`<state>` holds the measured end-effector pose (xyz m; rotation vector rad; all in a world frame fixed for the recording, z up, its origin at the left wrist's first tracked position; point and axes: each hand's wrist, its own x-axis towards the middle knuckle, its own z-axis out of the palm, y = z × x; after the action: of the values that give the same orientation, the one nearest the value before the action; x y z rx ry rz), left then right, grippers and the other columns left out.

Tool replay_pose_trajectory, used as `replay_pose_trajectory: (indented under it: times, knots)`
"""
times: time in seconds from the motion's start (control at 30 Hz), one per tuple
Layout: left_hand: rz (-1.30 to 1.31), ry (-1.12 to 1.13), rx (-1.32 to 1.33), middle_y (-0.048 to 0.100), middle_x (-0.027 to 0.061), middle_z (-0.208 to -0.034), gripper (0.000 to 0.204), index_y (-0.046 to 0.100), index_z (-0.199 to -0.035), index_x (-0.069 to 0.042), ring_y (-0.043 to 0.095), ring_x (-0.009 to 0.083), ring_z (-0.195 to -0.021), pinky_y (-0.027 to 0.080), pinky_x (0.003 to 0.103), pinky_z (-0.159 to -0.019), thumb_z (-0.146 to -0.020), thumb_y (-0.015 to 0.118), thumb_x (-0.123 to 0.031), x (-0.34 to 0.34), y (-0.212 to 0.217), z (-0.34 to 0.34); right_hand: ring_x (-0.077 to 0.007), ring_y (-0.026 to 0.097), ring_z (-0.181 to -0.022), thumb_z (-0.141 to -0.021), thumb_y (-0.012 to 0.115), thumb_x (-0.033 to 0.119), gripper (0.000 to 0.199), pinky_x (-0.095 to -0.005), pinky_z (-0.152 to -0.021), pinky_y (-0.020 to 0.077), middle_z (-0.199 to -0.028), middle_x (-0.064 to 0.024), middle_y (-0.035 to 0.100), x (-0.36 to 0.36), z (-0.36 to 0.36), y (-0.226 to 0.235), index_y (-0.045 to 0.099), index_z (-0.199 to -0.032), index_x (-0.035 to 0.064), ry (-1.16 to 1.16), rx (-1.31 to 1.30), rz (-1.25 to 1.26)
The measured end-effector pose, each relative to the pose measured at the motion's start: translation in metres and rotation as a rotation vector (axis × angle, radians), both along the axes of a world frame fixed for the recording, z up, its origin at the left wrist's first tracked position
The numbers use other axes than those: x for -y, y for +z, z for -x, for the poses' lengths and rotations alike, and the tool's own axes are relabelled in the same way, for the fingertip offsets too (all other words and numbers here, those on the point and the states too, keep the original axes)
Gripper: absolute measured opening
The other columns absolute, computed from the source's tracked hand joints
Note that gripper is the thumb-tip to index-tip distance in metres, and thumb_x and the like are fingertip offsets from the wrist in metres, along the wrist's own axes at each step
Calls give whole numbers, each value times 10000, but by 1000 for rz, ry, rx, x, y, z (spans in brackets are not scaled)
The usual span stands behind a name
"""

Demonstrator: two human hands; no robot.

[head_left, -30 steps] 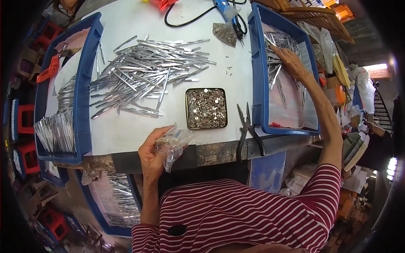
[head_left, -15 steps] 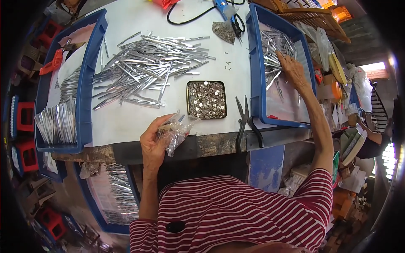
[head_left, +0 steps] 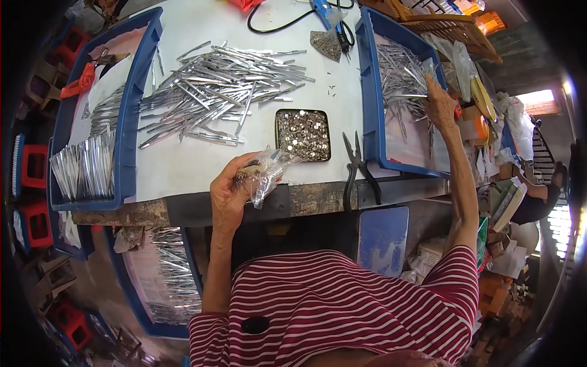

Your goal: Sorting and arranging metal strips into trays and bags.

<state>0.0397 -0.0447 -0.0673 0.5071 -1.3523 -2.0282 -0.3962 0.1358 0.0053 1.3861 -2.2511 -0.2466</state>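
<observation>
My left hand (head_left: 227,194) is closed round a crumpled clear plastic bag (head_left: 264,177) at the table's front edge; brownish contents show dimly through it. My right hand (head_left: 441,105) reaches into the right blue tray (head_left: 371,92), its fingers closed on thin silvery metal strips (head_left: 417,85) that stick out toward the left; how many it grips is hidden. More loose strips lie under and beside those fingers. Between my hands, a square tin (head_left: 302,136) holds many small shiny metal bits. Right of it lie pliers (head_left: 356,168) with black handles, their jaws pointing away from me.
A large heap of metal strips (head_left: 214,92) covers the table's left middle. The left blue tray (head_left: 125,131) holds bundled strips and a red-handled tool. A bag of small parts (head_left: 326,46) and a blue corded tool (head_left: 322,7) lie at the back. Another strip-filled tray (head_left: 137,284) stands below the table.
My right hand has shifted right within the tray, and strips now stick out from its fingers. My left hand has risen slightly with the bag. The whole view has shifted a little.
</observation>
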Motion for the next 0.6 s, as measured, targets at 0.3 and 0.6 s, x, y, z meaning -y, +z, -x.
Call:
replay_pose_trajectory:
  times: [0.3,0.6]
  knots:
    - [28,-3,-51,540,53,-936,377,490,-1071,25,496,98,-859,401,207,-757,-768,587,-177,0,5,1,-312,554,-724,-633,540,40,600,-410,-578,450,-800,-144,512,2,-2,14,317,-1186,107,-28,-5,-91]
    - [45,-18,-90,545,37,-912,327,493,-1072,16,495,77,-826,403,189,-736,-778,565,-109,0,12,-1,-323,542,-693,-685,502,49,501,-408,-539,442,-745,-129,512,56,-34,80,358,-1160,119,149,-189,-7]
